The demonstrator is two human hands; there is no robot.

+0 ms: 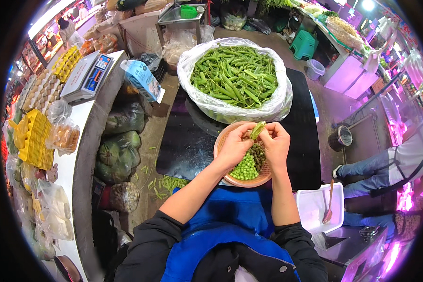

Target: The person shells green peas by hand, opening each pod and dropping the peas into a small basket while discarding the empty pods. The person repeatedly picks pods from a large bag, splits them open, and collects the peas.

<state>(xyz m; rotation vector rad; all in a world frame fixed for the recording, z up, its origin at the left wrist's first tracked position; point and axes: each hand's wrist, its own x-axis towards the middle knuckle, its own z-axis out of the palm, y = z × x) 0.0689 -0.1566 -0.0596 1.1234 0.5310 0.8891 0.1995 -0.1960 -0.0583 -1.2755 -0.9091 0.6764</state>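
Over an orange plastic basket (220,141), my left hand (237,143) and my right hand (275,140) pinch one green pea pod (257,130) between their fingertips. Shelled green peas (245,167) fill the near left of the basket; darker brownish peas (258,154) lie beside them on the right. Whether the pod is split cannot be told. Behind the basket stands a large round container lined with a clear plastic bag (284,95), heaped with whole pea pods (234,72). Both rest on a glossy black table (187,148).
At left, a white counter (78,123) carries a scale (88,75), egg trays (37,139) and bagged goods. Discarded pods (171,182) lie on the floor. At right are a white tub (319,204) with a wooden-handled tool, a dark bucket (340,138) and a person in jeans (370,165).
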